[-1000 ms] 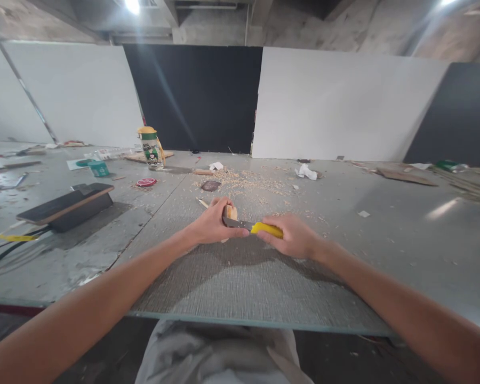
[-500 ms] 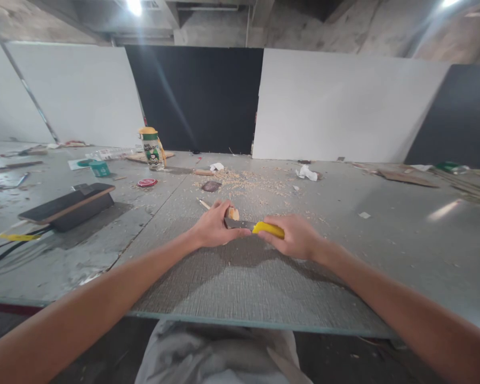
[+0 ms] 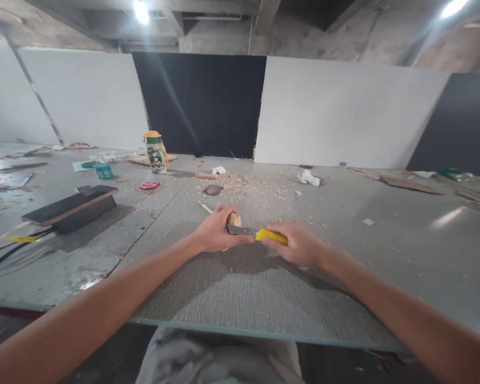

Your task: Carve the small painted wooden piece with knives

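Observation:
Near the middle of the table my left hand is closed round a small piece of wood, whose pale end shows past the fingers. My right hand grips the yellow handle of a knife. Its grey blade points left and lies against or just in front of the wood; the exact contact is hidden by my left hand. My left thumb stretches along the near side of the blade. Just beyond my left hand lies a pencil-like stick, its lower end hidden behind the hand.
Wood shavings are scattered beyond my hands, with a dark flat piece and crumpled tissue. A bottle with a yellow lid, a red lid and a dark lamp-like device with cables stand or lie to the left.
The view has tilted up slightly, so everything sits a little lower in the picture. Both hands keep their hold on the wood and the knife, with hardly any movement between them.

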The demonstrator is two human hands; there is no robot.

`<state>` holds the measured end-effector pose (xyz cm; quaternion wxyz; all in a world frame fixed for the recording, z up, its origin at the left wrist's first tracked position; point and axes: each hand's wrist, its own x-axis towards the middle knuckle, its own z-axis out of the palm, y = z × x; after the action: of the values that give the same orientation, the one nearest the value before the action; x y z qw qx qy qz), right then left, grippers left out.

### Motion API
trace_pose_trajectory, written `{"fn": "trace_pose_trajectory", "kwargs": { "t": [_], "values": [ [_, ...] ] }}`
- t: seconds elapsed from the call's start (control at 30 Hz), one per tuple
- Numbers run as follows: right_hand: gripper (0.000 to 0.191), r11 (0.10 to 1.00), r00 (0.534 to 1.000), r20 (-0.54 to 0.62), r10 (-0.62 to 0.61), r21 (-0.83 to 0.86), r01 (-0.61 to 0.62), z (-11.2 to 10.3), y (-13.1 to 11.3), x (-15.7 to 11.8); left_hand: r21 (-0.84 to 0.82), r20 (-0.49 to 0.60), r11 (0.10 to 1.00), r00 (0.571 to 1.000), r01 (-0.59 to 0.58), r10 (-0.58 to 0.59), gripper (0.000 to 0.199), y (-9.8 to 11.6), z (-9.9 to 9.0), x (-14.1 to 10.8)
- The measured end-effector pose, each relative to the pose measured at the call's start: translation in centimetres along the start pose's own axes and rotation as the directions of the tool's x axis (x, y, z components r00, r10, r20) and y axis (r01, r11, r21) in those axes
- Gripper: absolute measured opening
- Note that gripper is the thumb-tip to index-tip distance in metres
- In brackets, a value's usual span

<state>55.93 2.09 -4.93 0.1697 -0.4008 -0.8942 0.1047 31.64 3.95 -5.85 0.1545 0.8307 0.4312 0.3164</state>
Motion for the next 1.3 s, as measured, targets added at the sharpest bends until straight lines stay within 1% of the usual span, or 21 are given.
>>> {"fn": "trace_pose_trajectory", "kwargs": {
  "t": [0.13,0.27,0.33,0.43,0.57,0.63,0.73,0.87,1.03,1.2,1.3],
  "values": [
    [0.038,0.999,0.999,-0.040,0.020,-0.049,-0.022,0.06,-0.05,0.08,0.009,-0.003,0.999,0.999,0.049,-0.048,0.056,0.30,0.16,-0.10],
    [0.039,0.999,0.995,-0.083,0.054,-0.001,-0.054,0.14,0.02,0.21,0.045,-0.031,0.994,0.995,0.101,-0.100,0.048,0.27,0.37,-0.04],
    [0.040,0.999,0.997,-0.071,0.039,0.018,-0.038,0.15,0.13,0.22,0.039,-0.032,0.996,0.996,0.084,-0.083,0.051,0.16,0.34,0.03],
    [0.041,1.000,1.000,-0.022,0.001,0.029,0.000,0.14,0.31,0.15,0.029,-0.018,0.998,0.999,0.049,-0.049,0.058,0.04,0.14,0.08],
    [0.041,0.999,1.000,0.020,-0.017,0.032,0.017,0.16,0.48,0.09,0.053,-0.003,0.997,0.999,0.051,-0.051,0.068,-0.03,-0.02,0.01],
    [0.041,0.999,0.999,0.027,-0.024,0.041,0.023,0.18,0.50,0.11,0.056,0.004,0.997,0.999,0.049,-0.050,0.069,-0.07,0.00,-0.05],
    [0.041,0.999,0.999,0.029,-0.026,0.049,0.024,0.16,0.39,0.11,0.055,-0.009,0.998,1.000,0.023,-0.022,0.065,-0.07,0.07,-0.12],
    [0.040,1.000,1.000,-0.002,-0.011,-0.018,0.011,-0.01,0.08,0.00,0.042,-0.021,0.999,1.000,0.004,-0.003,0.060,0.13,0.09,-0.13],
    [0.038,0.995,0.999,-0.036,0.017,-0.094,-0.020,-0.10,-0.08,-0.13,0.017,-0.015,0.999,0.999,0.045,-0.044,0.059,0.37,0.09,-0.09],
    [0.036,0.991,0.997,-0.074,0.015,-0.132,-0.025,0.01,0.07,-0.12,0.015,-0.028,0.995,0.995,0.100,-0.100,0.058,0.44,0.15,-0.08],
    [0.035,0.991,0.996,-0.086,0.016,-0.132,-0.027,0.06,0.08,-0.12,0.011,-0.038,0.995,0.994,0.099,-0.098,0.057,0.46,0.18,-0.06]
  ]
}}
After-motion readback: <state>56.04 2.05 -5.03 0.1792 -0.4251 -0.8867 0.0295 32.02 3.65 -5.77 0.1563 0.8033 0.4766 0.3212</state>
